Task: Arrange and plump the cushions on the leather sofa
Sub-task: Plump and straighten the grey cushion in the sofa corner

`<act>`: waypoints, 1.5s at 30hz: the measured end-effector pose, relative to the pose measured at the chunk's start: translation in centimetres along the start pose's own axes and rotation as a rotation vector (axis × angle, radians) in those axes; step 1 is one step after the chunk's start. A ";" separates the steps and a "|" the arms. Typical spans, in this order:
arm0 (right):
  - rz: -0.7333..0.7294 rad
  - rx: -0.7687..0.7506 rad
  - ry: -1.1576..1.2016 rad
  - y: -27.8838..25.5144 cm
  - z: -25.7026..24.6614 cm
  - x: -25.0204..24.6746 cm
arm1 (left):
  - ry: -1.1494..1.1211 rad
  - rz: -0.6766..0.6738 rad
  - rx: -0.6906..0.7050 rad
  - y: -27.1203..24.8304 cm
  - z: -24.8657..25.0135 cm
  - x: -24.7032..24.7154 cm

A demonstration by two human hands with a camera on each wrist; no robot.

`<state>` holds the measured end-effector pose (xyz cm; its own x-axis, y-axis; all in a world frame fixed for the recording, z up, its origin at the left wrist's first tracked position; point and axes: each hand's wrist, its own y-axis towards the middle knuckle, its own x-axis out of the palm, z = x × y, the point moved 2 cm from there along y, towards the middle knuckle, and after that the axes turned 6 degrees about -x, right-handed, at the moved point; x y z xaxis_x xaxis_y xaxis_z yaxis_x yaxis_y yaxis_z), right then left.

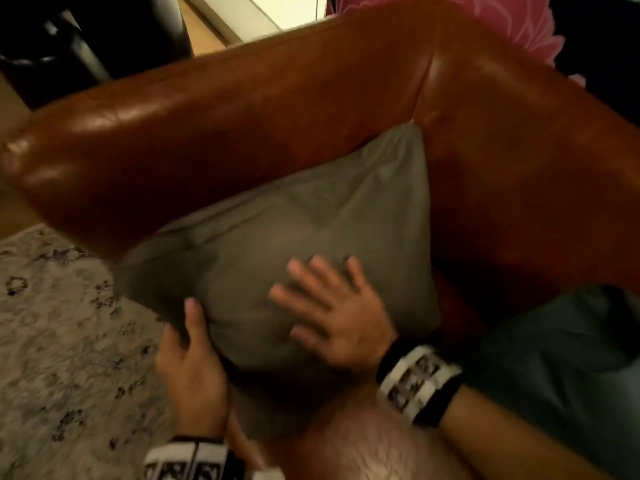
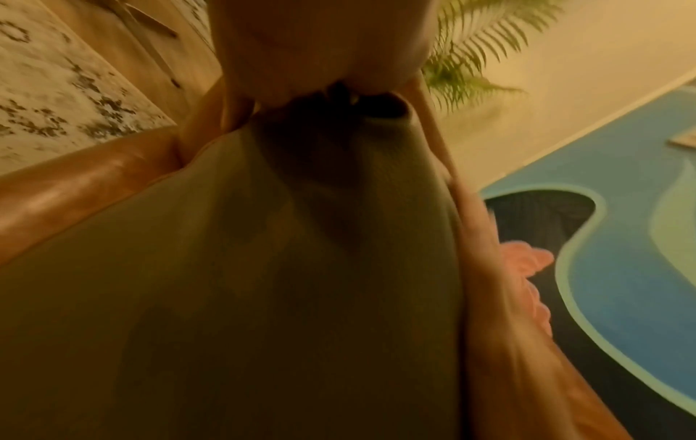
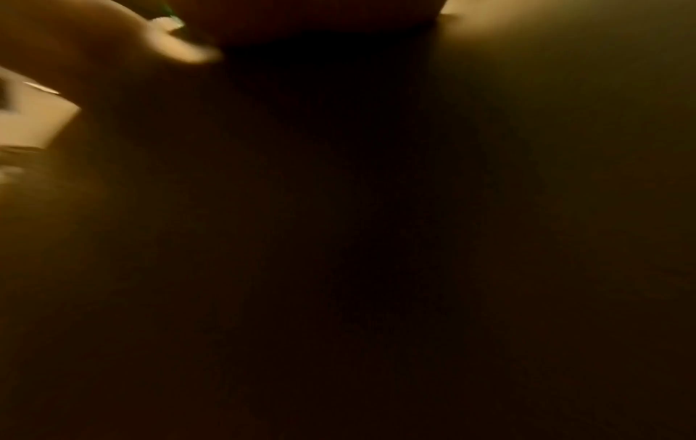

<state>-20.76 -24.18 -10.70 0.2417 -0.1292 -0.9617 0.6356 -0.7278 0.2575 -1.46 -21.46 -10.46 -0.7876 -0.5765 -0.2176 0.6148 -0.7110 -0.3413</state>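
A grey-green cushion (image 1: 294, 244) leans in the corner of the brown leather sofa (image 1: 242, 109), against the armrest and back. My left hand (image 1: 190, 358) grips its near left edge, thumb on the front face and the other fingers behind it. My right hand (image 1: 332, 306) presses flat on the cushion's front with fingers spread. In the left wrist view the cushion (image 2: 263, 282) fills the frame below my thumb (image 2: 320, 44). The right wrist view is almost wholly dark against the fabric, with one finger (image 3: 113, 38) showing at the top left.
A second teal cushion (image 1: 561, 368) lies on the seat at the right. A pink patterned cushion (image 1: 502, 19) shows behind the sofa back. A pale patterned rug (image 1: 62, 341) covers the floor at the left. A dark chair base (image 1: 86, 36) stands beyond the armrest.
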 end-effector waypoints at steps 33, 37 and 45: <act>0.048 0.360 0.136 2.7 6.7 -3.0 | 1.164 -0.192 0.581 1.1 -0.6 3.2; -0.159 -0.135 -0.020 5.6 2.4 -1.6 | 1.161 -0.182 0.584 1.3 -0.9 3.0; -0.219 0.543 0.137 5.1 15.3 -1.4 | 1.074 -0.181 0.588 1.4 -0.7 3.8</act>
<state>-29.07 -38.02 -9.51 0.2632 0.1243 -0.9567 0.2245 -0.9723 -0.0645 -3.67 -24.36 -12.35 -0.3280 -0.0258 -0.9443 0.2006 -0.9787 -0.0430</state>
